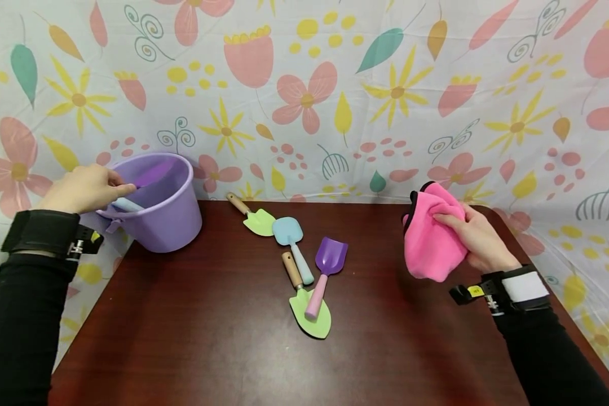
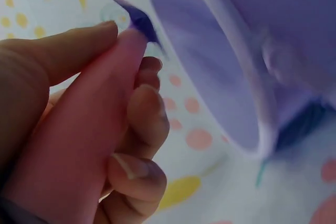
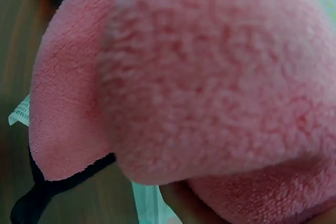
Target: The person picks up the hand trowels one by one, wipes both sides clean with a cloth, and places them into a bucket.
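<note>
Toy shovel (image 2: 79, 145): pink handle, purple blade, at the purple bucket (image 1: 170, 211) rim, left of frame.
Left hand (image 1: 83, 189): fingers curled round the shovel handle, thumb pressed along it.
Right hand (image 1: 479, 239): closed on a bunched pink cloth (image 1: 431, 242), held above the table (image 1: 208, 349), right of frame.
Centre of table: two green trowels (image 1: 312, 316), blue shovel (image 1: 289, 232), purple shovel (image 1: 330, 256), lying loose, untouched.

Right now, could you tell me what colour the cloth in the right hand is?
Pink with a black edge; the cloth shows best in the head view.
</note>
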The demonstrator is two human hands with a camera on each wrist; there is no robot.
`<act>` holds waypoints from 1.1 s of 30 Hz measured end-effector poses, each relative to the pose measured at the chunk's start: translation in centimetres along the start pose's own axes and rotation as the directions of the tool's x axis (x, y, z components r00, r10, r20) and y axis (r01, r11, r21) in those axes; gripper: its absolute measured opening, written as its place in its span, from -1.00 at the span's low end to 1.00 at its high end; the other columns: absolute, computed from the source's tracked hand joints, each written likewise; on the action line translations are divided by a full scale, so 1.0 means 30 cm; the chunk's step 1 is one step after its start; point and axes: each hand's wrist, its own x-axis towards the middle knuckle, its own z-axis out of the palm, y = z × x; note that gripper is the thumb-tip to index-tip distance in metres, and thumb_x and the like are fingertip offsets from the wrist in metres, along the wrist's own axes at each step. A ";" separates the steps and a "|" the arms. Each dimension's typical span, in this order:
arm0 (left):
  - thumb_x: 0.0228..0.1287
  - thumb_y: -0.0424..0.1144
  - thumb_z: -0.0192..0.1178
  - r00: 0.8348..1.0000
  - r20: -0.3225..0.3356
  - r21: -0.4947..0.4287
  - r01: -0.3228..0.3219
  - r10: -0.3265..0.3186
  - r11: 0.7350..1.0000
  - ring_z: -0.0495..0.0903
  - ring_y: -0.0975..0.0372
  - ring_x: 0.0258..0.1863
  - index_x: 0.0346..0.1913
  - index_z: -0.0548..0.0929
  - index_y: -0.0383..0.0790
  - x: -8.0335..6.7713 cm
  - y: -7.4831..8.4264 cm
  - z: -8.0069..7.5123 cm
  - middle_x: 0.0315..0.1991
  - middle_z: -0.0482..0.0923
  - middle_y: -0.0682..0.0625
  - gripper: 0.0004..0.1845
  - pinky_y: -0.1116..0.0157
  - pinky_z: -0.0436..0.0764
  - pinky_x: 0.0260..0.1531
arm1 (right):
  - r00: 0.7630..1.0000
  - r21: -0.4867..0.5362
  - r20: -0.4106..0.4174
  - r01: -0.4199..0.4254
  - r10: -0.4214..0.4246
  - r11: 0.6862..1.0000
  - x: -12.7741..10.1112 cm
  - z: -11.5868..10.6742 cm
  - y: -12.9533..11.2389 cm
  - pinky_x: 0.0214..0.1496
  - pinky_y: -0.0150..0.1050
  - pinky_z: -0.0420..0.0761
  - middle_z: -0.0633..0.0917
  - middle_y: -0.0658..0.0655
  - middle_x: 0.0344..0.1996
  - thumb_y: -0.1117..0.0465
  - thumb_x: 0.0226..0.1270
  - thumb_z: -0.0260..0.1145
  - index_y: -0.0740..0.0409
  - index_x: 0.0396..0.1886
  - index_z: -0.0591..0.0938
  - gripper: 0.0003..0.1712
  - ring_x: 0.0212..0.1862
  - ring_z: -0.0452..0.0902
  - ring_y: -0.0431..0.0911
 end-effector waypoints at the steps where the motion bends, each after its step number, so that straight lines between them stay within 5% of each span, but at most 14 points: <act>1: 0.42 0.12 0.07 1.000 0.016 0.002 0.002 -0.002 1.000 0.53 0.10 -0.47 -0.11 0.70 -0.32 0.001 -0.013 -0.005 -0.48 0.56 -0.02 -0.49 0.15 0.40 -0.54 | 1.000 -0.060 -0.004 0.015 -0.015 0.998 0.003 -0.002 0.009 -0.29 -0.23 0.67 0.61 0.02 -0.24 0.04 0.35 0.34 0.10 0.32 0.32 -0.36 -0.31 0.63 -0.16; 3: 0.40 0.07 0.13 0.999 0.035 0.003 0.000 0.000 1.000 0.54 0.13 -0.52 -0.20 0.72 -0.30 0.007 -0.034 -0.006 -0.52 0.57 0.01 -0.56 0.16 0.40 -0.56 | 0.998 -0.221 -0.018 0.052 -0.058 0.974 0.011 -0.002 0.029 -0.31 -0.26 0.66 0.59 0.05 -0.22 0.01 0.36 0.33 0.19 0.32 0.31 -0.32 -0.34 0.60 -0.17; 8: 0.30 0.00 0.24 0.997 0.072 0.019 -0.018 0.017 1.000 0.51 0.14 -0.56 -0.46 0.69 -0.24 0.047 -0.051 0.028 -0.60 0.54 0.04 -0.65 0.19 0.40 -0.56 | 0.982 -0.527 -0.020 0.148 -0.187 0.837 0.024 0.018 0.079 -0.36 -0.35 0.57 0.53 0.25 -0.14 0.03 0.38 0.31 0.36 0.22 0.39 -0.38 -0.33 0.50 -0.14; 13: 0.14 -0.07 0.35 0.998 0.059 0.061 0.017 -0.021 0.998 0.50 0.04 -0.49 -0.44 0.70 -0.28 0.092 -0.039 0.071 -0.57 0.55 -0.02 -0.71 0.11 0.42 -0.50 | 0.975 -0.653 0.008 0.173 -0.222 0.737 0.040 0.058 0.117 -0.32 -0.28 0.50 0.56 0.33 -0.14 0.01 0.36 0.33 0.35 0.16 0.44 -0.41 -0.25 0.47 0.06; 18: 0.07 -0.09 0.40 0.998 0.029 0.057 0.047 -0.049 0.997 0.55 0.06 -0.51 -0.39 0.72 -0.26 0.134 -0.024 0.092 -0.56 0.58 -0.05 -0.74 0.10 0.42 -0.51 | 0.986 -0.748 0.048 0.141 -0.158 0.649 0.059 0.100 0.170 -0.23 -0.13 0.44 0.56 0.31 -0.14 0.02 0.36 0.33 0.31 0.20 0.42 -0.41 -0.18 0.46 0.15; 23: 0.09 -0.14 0.35 0.998 0.054 0.056 0.032 -0.035 0.998 0.57 0.02 -0.46 -0.34 0.73 -0.21 0.175 -0.030 0.131 -0.49 0.61 -0.10 -0.81 0.04 0.47 -0.44 | 0.992 -0.765 0.073 0.123 -0.105 0.632 0.087 0.126 0.235 -0.20 -0.08 0.43 0.55 0.28 -0.20 0.09 0.32 0.36 0.34 0.18 0.42 -0.42 -0.19 0.46 0.15; 29: 0.16 -0.22 0.29 0.995 0.083 0.001 0.051 -0.050 0.999 0.54 -0.19 -0.20 -0.17 0.73 -0.27 0.198 -0.066 0.182 -0.16 0.60 -0.36 -0.77 -0.18 0.46 -0.24 | 0.984 -0.807 0.115 0.170 -0.132 0.566 0.125 0.134 0.284 -0.07 0.10 0.46 0.57 0.40 -0.09 0.10 0.26 0.37 0.36 0.20 0.40 -0.37 -0.08 0.50 0.29; 33: 0.15 -0.32 0.23 0.991 0.137 -0.024 0.019 -0.015 1.000 0.54 -0.17 -0.19 -0.16 0.71 -0.33 0.212 -0.071 0.179 -0.18 0.60 -0.36 -0.78 -0.11 0.47 -0.19 | 0.987 -0.803 0.126 0.160 -0.099 0.574 0.127 0.133 0.285 0.01 0.15 0.44 0.53 0.43 0.00 0.07 0.28 0.36 0.35 0.25 0.37 -0.31 0.00 0.47 0.31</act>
